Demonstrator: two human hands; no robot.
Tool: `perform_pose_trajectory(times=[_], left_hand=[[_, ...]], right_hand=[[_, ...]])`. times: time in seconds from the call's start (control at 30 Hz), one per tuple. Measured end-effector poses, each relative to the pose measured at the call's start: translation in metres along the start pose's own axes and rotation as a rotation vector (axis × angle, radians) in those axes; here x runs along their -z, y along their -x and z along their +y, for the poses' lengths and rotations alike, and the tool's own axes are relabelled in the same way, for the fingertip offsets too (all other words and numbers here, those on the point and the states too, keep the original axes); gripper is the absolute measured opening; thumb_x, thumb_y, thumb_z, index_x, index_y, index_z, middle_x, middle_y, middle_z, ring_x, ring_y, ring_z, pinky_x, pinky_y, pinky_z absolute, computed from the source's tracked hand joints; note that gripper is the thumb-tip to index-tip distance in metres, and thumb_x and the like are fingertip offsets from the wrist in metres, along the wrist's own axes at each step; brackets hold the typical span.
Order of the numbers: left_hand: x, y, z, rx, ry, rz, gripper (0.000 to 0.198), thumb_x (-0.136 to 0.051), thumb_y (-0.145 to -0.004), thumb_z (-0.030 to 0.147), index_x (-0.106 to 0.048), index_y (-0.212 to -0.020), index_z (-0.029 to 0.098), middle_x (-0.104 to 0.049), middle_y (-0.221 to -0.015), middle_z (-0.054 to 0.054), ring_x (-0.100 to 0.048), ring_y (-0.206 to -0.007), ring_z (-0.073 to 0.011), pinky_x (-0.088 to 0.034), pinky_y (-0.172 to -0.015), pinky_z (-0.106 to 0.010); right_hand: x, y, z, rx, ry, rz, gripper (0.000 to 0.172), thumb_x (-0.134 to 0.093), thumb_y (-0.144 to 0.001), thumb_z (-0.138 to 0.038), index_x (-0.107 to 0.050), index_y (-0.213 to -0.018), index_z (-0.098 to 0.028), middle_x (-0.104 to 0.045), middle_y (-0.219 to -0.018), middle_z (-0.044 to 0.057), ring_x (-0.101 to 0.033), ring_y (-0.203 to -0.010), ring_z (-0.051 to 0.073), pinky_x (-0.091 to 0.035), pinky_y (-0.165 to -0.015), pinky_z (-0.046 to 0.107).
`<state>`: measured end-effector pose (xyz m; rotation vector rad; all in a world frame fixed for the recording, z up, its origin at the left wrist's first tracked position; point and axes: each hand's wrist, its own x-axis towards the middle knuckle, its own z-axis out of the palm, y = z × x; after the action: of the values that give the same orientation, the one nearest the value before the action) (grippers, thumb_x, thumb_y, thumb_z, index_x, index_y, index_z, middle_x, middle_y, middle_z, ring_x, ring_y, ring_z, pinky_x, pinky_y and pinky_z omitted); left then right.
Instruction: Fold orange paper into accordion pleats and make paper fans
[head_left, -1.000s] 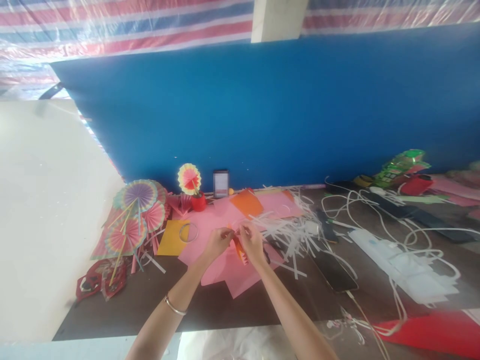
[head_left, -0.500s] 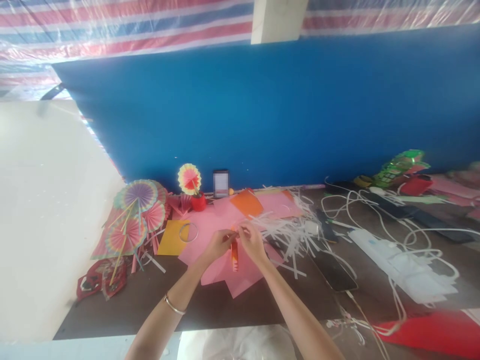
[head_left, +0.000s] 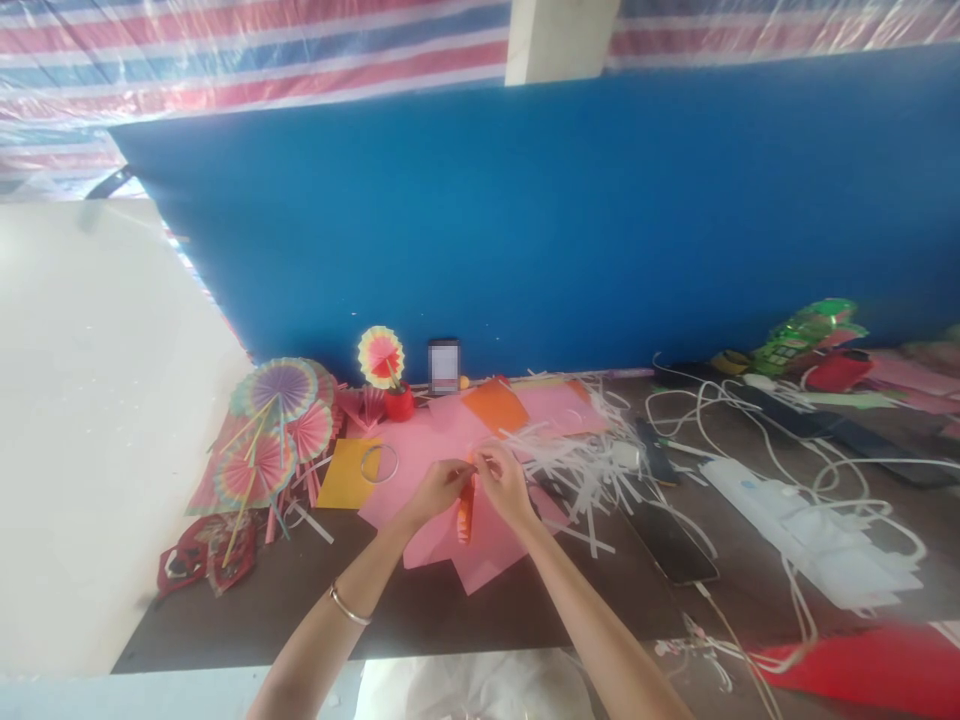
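A narrow folded strip of orange paper [head_left: 466,515], with a zigzag lower end, hangs between my hands over pink sheets. My left hand [head_left: 444,487] pinches its upper end from the left, fingers closed. From the right, my right hand [head_left: 501,482] closes its fingertips on the same end, thumb and finger meeting the left fingertips. The top of the folded paper is hidden by my fingers. Pink paper sheets [head_left: 487,572] lie beneath both hands. A yellow paper sheet [head_left: 341,480] with a silver ring [head_left: 379,463] overlapping its edge is left of my left hand.
Pleated paper fans [head_left: 271,392] are piled at the left. A small round fan [head_left: 381,357] stands in a red pot [head_left: 400,403]. White paper strips [head_left: 577,460] heap right of my hands, near a phone [head_left: 671,545], white cables [head_left: 806,455] and a white packet [head_left: 810,540].
The lower end of the folded orange paper has tilted slightly left and turned, showing its zigzag edge on the other side. Both hands stay in nearly the same place.
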<state>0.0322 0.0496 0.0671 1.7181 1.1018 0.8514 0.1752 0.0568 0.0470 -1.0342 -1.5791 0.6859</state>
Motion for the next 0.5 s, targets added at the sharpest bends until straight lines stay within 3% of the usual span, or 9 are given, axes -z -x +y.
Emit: perform_pose_trajectory(times=[0.27,0.5], left_hand=[[0.002,-0.005,-0.012,0.076,0.081,0.015,0.029,-0.048,-0.078,0.032,-0.065,-0.070,0.010,-0.061,-0.069,-0.005,-0.050,-0.062,-0.0123,-0.039,-0.059,-0.024],[0.005,-0.004,-0.007,0.061,0.016,-0.017,0.026,-0.046,-0.076,0.024,-0.067,-0.077,0.010,-0.064,-0.072,-0.004,-0.052,-0.065,-0.0127,-0.040,-0.062,-0.023]], right_hand=[[0.000,0.003,0.003,0.090,0.048,0.072,0.016,-0.044,-0.088,-0.031,-0.057,-0.087,-0.021,-0.062,-0.098,0.008,-0.058,-0.095,0.020,-0.049,-0.080,0.035],[-0.004,0.002,0.004,0.114,0.132,0.026,0.019,-0.043,-0.088,-0.029,-0.060,-0.084,-0.021,-0.065,-0.088,0.006,-0.060,-0.088,0.019,-0.048,-0.080,0.034]])
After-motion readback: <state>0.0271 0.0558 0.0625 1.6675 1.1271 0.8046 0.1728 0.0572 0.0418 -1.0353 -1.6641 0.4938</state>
